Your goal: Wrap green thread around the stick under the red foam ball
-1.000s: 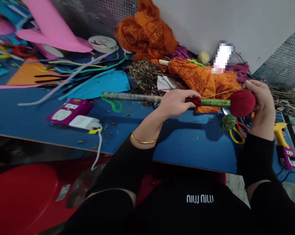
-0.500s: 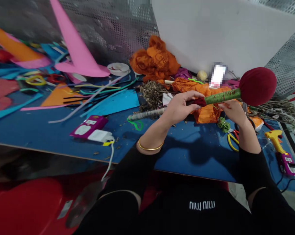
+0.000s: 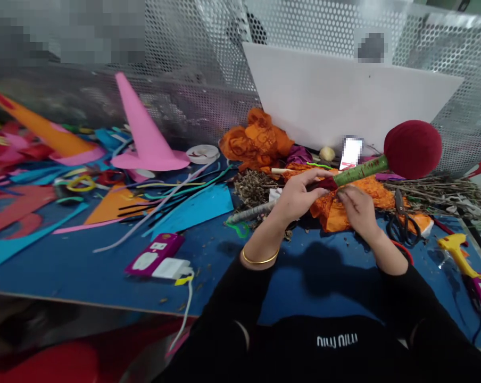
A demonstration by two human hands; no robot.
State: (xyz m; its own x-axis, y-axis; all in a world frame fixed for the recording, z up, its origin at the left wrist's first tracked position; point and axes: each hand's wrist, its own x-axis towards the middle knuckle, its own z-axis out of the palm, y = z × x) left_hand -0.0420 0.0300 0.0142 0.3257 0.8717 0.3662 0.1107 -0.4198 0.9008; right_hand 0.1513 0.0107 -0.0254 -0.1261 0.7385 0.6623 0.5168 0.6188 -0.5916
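My left hand [image 3: 296, 201] is closed around a stick with a round dark red cloth head [image 3: 413, 149]. Its shaft has a green wrapped section [image 3: 362, 171] below the head and a dark red part at my fingers. The grey end of the stick [image 3: 253, 211] comes out on the left, behind my left hand. Just under the green wrap, my right hand [image 3: 360, 211] has its fingertips pinched together; whatever they hold is hidden. Crumpled orange cloth [image 3: 331, 217] lies behind and below the stick.
Scissors [image 3: 403, 221] and a yellow glue gun [image 3: 456, 250] lie on the right of the blue table [image 3: 105, 276]. A pink cone hat [image 3: 144, 141], coloured strips and a purple power strip [image 3: 156, 254] with a white plug are on the left. Dry twigs [image 3: 432, 190] lie behind the scissors.
The view has tilted up, so the table sits lower in it. My right hand has slid along the shaft from near the red head toward my left hand, its fingers now pinched.
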